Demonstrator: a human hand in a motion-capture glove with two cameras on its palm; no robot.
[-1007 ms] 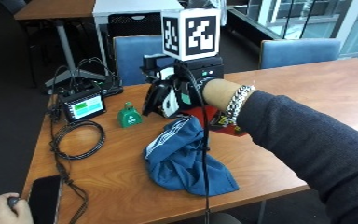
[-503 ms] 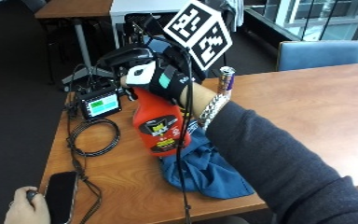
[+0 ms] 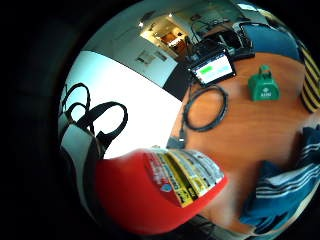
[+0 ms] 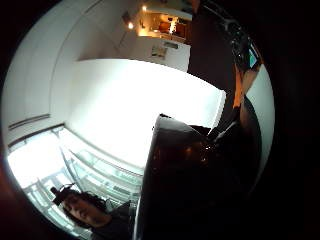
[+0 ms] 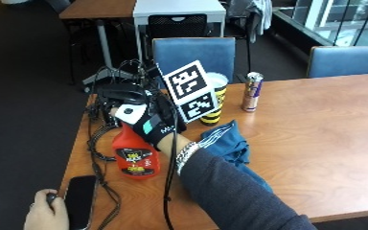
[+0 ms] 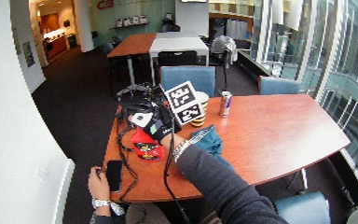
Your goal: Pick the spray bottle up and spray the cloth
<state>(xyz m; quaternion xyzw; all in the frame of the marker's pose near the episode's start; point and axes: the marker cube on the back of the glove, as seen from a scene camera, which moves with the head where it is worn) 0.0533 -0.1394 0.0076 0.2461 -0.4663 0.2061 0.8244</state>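
Near the left edge of the glossy wooden desk (image 5: 311, 143), a red plastic spray bottle (image 5: 135, 158) with a white trigger head and a yellow-and-black label is raised, tilted. The gloved right hand (image 5: 155, 125) has its fingers curled round the bottle's neck. Just beside it lies a crumpled blue cloth (image 5: 227, 143) with white stripes. Behind stand a yellow-and-black striped cup (image 5: 213, 100) and a slim metal can (image 5: 253, 91); black cables (image 5: 97, 143) coil nearby.
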